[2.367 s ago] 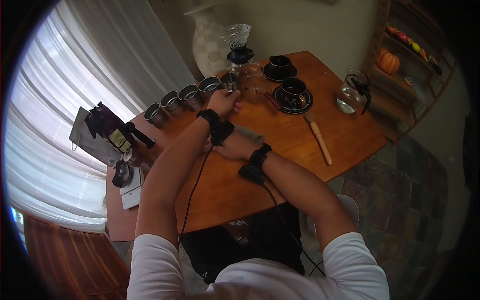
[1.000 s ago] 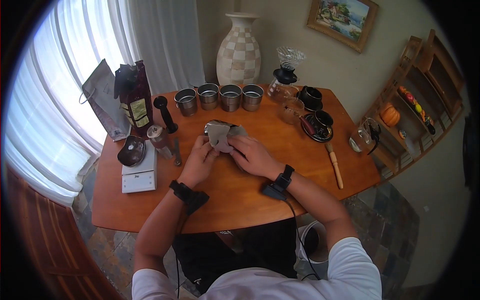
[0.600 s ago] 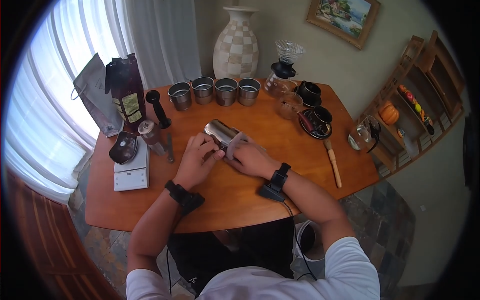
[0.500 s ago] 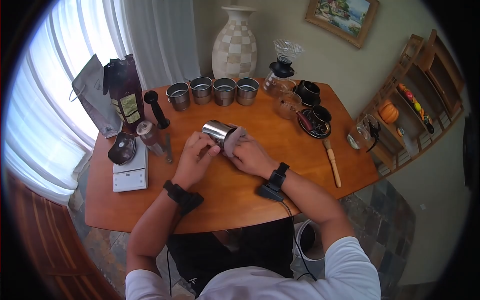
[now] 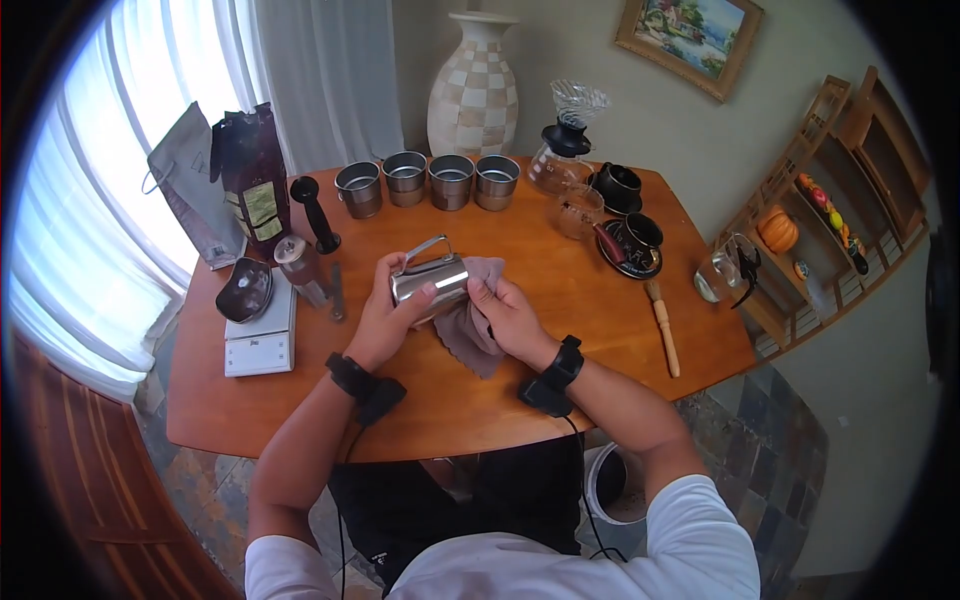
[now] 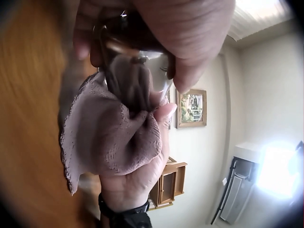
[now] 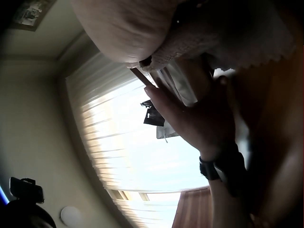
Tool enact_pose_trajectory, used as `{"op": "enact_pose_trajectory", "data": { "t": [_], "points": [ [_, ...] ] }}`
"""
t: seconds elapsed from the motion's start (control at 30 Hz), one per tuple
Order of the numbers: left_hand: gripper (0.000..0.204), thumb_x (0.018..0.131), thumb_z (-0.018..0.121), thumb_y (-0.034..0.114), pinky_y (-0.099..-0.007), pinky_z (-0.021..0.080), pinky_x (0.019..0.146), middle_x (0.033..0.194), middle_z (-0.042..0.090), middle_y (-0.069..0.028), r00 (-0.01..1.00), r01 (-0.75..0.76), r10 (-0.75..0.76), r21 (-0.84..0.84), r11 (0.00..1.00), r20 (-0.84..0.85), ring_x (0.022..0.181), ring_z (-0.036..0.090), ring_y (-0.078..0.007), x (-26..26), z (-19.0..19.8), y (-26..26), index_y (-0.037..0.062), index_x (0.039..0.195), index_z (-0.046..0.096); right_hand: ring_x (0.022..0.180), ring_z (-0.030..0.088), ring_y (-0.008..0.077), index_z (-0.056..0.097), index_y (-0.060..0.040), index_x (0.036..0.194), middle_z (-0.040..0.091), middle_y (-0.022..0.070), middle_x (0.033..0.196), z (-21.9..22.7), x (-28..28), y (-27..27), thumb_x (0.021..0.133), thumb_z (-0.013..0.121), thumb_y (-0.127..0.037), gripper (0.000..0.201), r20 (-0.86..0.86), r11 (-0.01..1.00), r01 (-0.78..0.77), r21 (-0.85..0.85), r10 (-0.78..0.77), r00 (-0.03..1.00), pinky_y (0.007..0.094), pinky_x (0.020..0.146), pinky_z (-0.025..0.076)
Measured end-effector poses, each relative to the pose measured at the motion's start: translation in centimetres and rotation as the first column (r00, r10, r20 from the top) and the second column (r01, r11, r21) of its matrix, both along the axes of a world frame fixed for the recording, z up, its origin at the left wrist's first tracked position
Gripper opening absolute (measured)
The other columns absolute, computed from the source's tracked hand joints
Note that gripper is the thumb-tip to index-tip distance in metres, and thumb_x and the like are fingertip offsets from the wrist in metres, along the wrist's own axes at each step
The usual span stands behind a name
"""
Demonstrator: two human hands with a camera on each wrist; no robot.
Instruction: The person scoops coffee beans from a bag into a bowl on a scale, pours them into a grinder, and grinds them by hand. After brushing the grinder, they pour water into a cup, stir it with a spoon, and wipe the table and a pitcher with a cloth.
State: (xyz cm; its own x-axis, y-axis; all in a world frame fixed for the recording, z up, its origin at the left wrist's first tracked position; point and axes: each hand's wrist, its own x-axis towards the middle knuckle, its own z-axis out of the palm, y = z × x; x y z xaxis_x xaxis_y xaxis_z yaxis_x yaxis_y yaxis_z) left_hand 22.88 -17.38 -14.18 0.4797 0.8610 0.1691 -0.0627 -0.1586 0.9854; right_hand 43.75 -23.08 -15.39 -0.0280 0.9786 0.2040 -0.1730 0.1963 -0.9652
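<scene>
A shiny steel mug (image 5: pixel 440 284) with a wire handle is held on its side over the table, handle upward. My left hand (image 5: pixel 384 318) grips it from the left, thumb along its side. At its other end, my right hand (image 5: pixel 516 322) holds a mauve-grey cloth (image 5: pixel 470 338), which hangs down below the mug. The left wrist view shows the cloth (image 6: pixel 97 128) bunched in the right palm, right against the mirror-like mug (image 6: pixel 137 78). Folds of cloth hide part of the right fingers.
Several steel mugs (image 5: pixel 452 185) line the back. Leftward are coffee bags (image 5: pixel 250 185), a black-handled tool (image 5: pixel 315 215), a glass grinder (image 5: pixel 300 268) and a white scale (image 5: pixel 260 345). On the right are a dripper carafe (image 5: pixel 555 165), black cups (image 5: pixel 640 232), a brush (image 5: pixel 663 330) and a water jug (image 5: pixel 718 275).
My left hand has brought a mug from the back row to the cloth over the near table. The mug has since turned, its handle now up, and the cloth now hangs looser.
</scene>
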Motion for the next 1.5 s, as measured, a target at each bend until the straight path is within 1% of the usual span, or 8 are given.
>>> {"op": "enact_pose_trajectory", "data": {
  "t": [0.17,0.33,0.67,0.77,0.83,1.1,1.3,1.5],
  "points": [
    [0.049,0.106,0.053,0.049,-0.0252,0.051,0.062,0.116,0.064,-0.0122,0.994,0.027,0.002,-0.265,0.964,0.109,0.087,0.068,-0.0177,-0.6,0.1,0.7,0.0109,0.136,0.042,0.091,0.059,0.0044,0.065,-0.0010,0.121,0.065,-0.0028,0.099,0.5,3.0,1.0,0.110,0.056,-0.026,0.028,0.002,0.987,-0.097,-0.127,0.098,0.995,0.0223,0.081,0.049],
    [0.050,0.107,0.048,0.053,-0.0262,0.050,0.061,0.111,0.067,-0.0121,0.993,0.077,-0.045,-0.317,0.945,0.110,0.082,0.068,-0.0178,-0.2,0.3,0.2,0.0097,0.131,0.046,0.108,0.061,0.0155,0.051,-0.0014,0.129,0.061,0.0070,0.118,3.7,3.3,1.6,0.102,0.057,-0.004,0.028,-0.195,0.789,0.560,0.252,-0.526,0.828,0.0308,0.094,0.051],
    [0.050,0.108,0.048,0.051,-0.0282,0.055,0.067,0.119,0.066,-0.0115,0.986,0.120,-0.075,-0.310,0.943,0.152,0.088,0.069,-0.0198,0.5,-0.4,-0.1,0.0102,0.137,0.045,0.113,0.060,0.0183,0.048,-0.0049,0.136,0.059,0.0096,0.127,1.2,1.8,0.4,0.101,0.056,-0.004,0.035,-0.357,0.958,0.285,-0.014,-0.271,0.894,0.0320,0.093,0.053],
    [0.050,0.108,0.048,0.052,-0.0275,0.055,0.066,0.115,0.067,-0.0107,0.984,0.085,-0.024,-0.341,0.936,0.179,0.086,0.069,-0.0185,0.0,-0.3,0.3,0.0101,0.135,0.047,0.116,0.060,0.0241,0.048,-0.0038,0.141,0.060,0.0125,0.131,1.1,1.0,-0.1,0.103,0.062,-0.019,0.043,0.053,0.988,0.024,0.150,-0.032,0.998,0.0355,0.101,0.049],
    [0.048,0.108,0.048,0.053,-0.0261,0.052,0.062,0.109,0.069,-0.0088,0.961,0.160,-0.048,-0.406,0.900,0.272,0.083,0.068,-0.0162,-0.7,-0.3,0.9,0.0104,0.129,0.052,0.119,0.058,0.0315,0.051,-0.0024,0.141,0.060,0.0158,0.135,2.1,1.7,0.2,0.100,0.068,-0.039,0.057,0.685,0.794,-0.217,0.567,-0.309,0.659,0.0386,0.107,0.042],
    [0.045,0.105,0.056,0.050,-0.0239,0.045,0.057,0.098,0.067,-0.0049,0.992,-0.076,0.100,-0.274,0.959,0.074,0.075,0.062,-0.0109,-0.6,0.9,0.3,0.0095,0.126,0.055,0.112,0.063,0.0379,0.056,-0.0019,0.136,0.065,0.0199,0.128,2.5,1.8,0.0,0.091,0.075,-0.039,0.061,0.852,0.901,-0.339,0.269,-0.059,0.520,0.0457,0.106,0.043],
    [0.041,0.103,0.066,0.036,-0.0250,0.048,0.069,0.101,0.063,-0.0037,0.993,-0.106,0.108,-0.053,0.993,0.037,0.085,0.058,-0.0077,-0.5,0.4,0.5,0.0060,0.129,0.055,0.118,0.065,0.0291,0.050,-0.0043,0.143,0.065,0.0149,0.132,1.9,0.8,-0.4,0.095,0.075,-0.023,0.058,0.692,0.936,-0.347,-0.052,0.285,0.663,0.0402,0.102,0.050],
    [0.043,0.102,0.065,0.025,-0.0261,0.047,0.091,0.116,0.060,-0.0037,0.997,0.031,-0.024,0.095,0.995,-0.078,0.106,0.055,-0.0110,-0.5,0.7,-0.6,0.0070,0.137,0.050,0.108,0.066,0.0173,0.039,-0.0092,0.156,0.057,0.0046,0.141,1.3,1.2,-0.9,0.100,0.070,-0.013,0.065,-0.215,0.772,-0.586,-0.245,0.546,0.810,0.0351,0.101,0.051]
  ]
}}
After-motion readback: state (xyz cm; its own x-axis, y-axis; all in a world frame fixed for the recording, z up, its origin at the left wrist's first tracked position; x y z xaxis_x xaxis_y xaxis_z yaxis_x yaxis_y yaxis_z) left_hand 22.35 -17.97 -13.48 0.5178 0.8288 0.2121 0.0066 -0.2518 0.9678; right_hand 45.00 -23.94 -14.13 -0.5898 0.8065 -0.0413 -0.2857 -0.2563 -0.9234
